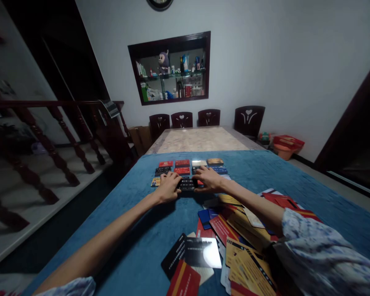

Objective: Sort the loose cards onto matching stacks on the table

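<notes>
My left hand (169, 187) and my right hand (208, 180) grip a stack of black cards (187, 185) from its two sides, low over the blue cloth (120, 222). Just beyond my fingers, small card stacks are laid out in rows: red (182, 163), silvery white (199, 163), gold (215, 162), black (163, 170) and dark blue (219, 169). A yellow card (156, 182) lies left of my left hand. My hands partly hide the nearest row. Under and beside my right forearm spreads a loose heap of mixed cards (245, 226), with a shiny black card (200, 251) toward me.
The cloth covers the near part of a long table, whose pale marbled top (203, 139) shows at the far end. Dark chairs (181, 120) stand behind it. To the left runs a wooden railing (58, 119); an orange bin (283, 151) is on the floor at right.
</notes>
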`<act>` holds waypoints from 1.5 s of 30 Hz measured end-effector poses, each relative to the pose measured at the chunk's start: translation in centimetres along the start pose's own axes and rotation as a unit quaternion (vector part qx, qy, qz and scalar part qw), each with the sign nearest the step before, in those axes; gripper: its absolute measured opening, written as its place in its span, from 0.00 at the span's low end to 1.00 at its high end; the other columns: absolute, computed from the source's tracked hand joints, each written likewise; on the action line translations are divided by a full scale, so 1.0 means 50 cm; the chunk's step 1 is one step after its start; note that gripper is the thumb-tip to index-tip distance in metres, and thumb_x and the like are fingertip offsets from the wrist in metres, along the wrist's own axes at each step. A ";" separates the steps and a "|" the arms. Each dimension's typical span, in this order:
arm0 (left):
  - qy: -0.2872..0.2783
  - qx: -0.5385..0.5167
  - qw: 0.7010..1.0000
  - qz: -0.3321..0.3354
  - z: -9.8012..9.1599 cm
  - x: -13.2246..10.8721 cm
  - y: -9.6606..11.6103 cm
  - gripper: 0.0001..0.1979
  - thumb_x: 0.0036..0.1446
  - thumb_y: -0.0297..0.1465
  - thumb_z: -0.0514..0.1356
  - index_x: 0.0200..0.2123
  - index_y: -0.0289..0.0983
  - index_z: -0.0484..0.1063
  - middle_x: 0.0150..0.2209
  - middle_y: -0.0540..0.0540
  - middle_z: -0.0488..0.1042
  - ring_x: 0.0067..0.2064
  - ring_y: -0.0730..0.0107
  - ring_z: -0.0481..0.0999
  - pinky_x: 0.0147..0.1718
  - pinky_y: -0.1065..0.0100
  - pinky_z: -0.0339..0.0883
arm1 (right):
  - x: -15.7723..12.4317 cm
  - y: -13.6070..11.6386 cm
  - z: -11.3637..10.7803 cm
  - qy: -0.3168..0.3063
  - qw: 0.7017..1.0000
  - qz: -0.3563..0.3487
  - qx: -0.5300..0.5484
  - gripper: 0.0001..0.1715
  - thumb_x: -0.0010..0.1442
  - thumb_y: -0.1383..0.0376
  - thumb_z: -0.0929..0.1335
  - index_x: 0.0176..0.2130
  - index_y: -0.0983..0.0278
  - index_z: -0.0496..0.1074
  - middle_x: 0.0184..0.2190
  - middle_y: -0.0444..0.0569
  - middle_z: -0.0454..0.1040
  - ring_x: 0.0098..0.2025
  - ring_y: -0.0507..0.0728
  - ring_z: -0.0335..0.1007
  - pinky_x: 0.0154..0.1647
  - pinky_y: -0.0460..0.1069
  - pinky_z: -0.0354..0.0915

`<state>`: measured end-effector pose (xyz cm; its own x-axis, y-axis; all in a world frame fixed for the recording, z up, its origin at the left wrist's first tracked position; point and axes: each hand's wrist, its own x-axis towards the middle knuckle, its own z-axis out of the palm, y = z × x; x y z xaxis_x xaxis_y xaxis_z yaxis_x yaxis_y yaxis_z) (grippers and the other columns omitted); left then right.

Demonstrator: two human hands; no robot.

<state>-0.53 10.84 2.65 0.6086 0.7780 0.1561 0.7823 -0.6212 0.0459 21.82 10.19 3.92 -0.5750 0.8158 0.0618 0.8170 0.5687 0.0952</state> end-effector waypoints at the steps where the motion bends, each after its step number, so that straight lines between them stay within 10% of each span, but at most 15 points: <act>1: -0.001 0.003 1.000 -0.006 -0.003 -0.001 -0.009 0.21 0.54 0.26 0.61 0.52 0.39 0.69 0.54 0.40 0.69 0.58 0.51 0.62 0.55 0.47 0.53 | 0.012 -0.003 -0.002 0.000 1.000 -0.001 0.002 0.26 0.59 0.50 0.69 0.51 0.63 0.74 0.51 0.60 0.71 0.54 0.68 0.60 0.47 0.57 0.61; 32: -0.030 0.013 0.992 -0.118 0.013 0.071 -0.277 0.26 0.51 0.24 0.57 0.56 0.36 0.68 0.55 0.39 0.68 0.56 0.54 0.66 0.55 0.56 0.64 | 0.321 -0.036 0.007 -0.039 0.999 0.025 -0.006 0.29 0.60 0.49 0.67 0.55 0.60 0.71 0.55 0.60 0.71 0.59 0.70 0.60 0.53 0.63 0.63; 45: -0.051 -0.042 0.992 -0.103 0.023 0.103 -0.303 0.20 0.47 0.22 0.56 0.45 0.37 0.75 0.45 0.44 0.78 0.50 0.55 0.75 0.51 0.62 0.70 | 0.376 -0.041 0.018 -0.100 0.994 0.046 -0.007 0.26 0.58 0.54 0.68 0.53 0.61 0.74 0.54 0.59 0.75 0.61 0.71 0.61 0.58 0.67 0.60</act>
<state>-9.11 24.37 1.64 0.4498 0.8925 0.0337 0.8808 -0.4495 0.1491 9.35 24.47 4.00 -0.4770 0.8697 -0.1272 0.8643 0.4904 0.1120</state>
